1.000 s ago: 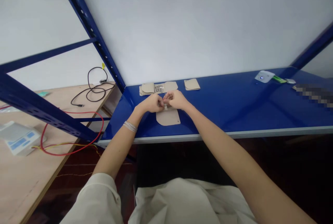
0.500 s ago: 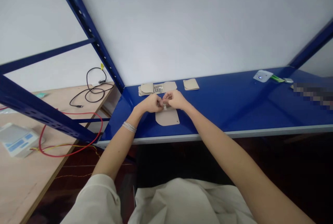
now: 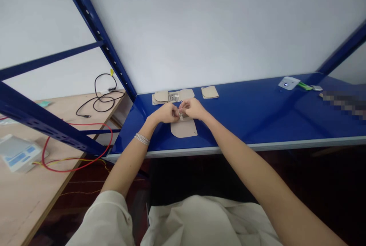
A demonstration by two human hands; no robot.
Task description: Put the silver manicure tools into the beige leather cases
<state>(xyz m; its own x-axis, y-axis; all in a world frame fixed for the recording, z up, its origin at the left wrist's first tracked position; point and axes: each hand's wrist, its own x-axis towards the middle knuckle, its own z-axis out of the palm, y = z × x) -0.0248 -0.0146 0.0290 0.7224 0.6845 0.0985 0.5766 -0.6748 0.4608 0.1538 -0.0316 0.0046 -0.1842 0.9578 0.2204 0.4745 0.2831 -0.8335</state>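
A beige flat case with rounded corners [image 3: 183,128] lies unfolded on the blue table, its upper part under my hands. My left hand [image 3: 168,113] is closed over its upper left, fingertips pinched at a small pale piece by the fold. From the other side my right hand [image 3: 193,109] meets it, thumb and fingers pinched close together at the same spot. What the fingertips hold is too small to make out. Just behind lies another beige case [image 3: 187,94], opened, with small metallic items in its middle. Folded beige cases [image 3: 161,96] are stacked at its left.
Another folded beige case [image 3: 210,92] lies at the back. Farther right are a white packet [image 3: 288,83] and a green object [image 3: 304,86]. A blue frame post [image 3: 98,29] rises at the left, beside a wooden table [image 3: 34,196] with cables and a white device [image 3: 20,152].
Both hands stay at the same spot on the case, with only very slight finger movement. The cases on the table have not moved.
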